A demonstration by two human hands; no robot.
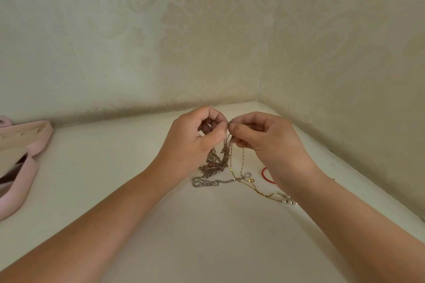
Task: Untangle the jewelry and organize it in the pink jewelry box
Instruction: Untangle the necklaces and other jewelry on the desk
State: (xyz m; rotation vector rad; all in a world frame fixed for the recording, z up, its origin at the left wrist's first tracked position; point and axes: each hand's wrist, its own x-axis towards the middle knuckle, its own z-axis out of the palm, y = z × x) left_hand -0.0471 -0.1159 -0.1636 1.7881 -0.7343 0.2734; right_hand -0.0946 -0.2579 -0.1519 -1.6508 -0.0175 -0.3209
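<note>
- Bare forearms (92,225) came in from the bottom corners, nearest the lens, and met near mid-frame over the white tabletop (207,236).
- left hand (193,142): fingers curled, thumb and fingertip pinched the top of the tangled chains (224,154), raised off the surface.
- right hand (264,138): fingers curled too, thumb and forefinger pinched the same bunch just beside the left pinch; the fingertips of the two hands almost touched.
- Tangled chains hung down from both pinches as a bundle of thin strands; the lower end sat in a rose-toned heap on the tabletop, under the left hand.
- silver chain (207,182) lay looped on the tabletop just in front of the heap and ran into the tangle.
- gold chain (259,192) trailed from the bunch to the right, under the right wrist, ending in small pearl beads (288,201).
- red band (266,176) lay on the tabletop beside the right wrist, partly hidden by it.
- pink jewelry box (34,145) sat open at the far left edge, well apart from the hands, cut off by the frame; cream lining showed, contents could not be made out.
- Patterned wallpaper (207,41) covered both walls of the corner behind the tabletop.
</note>
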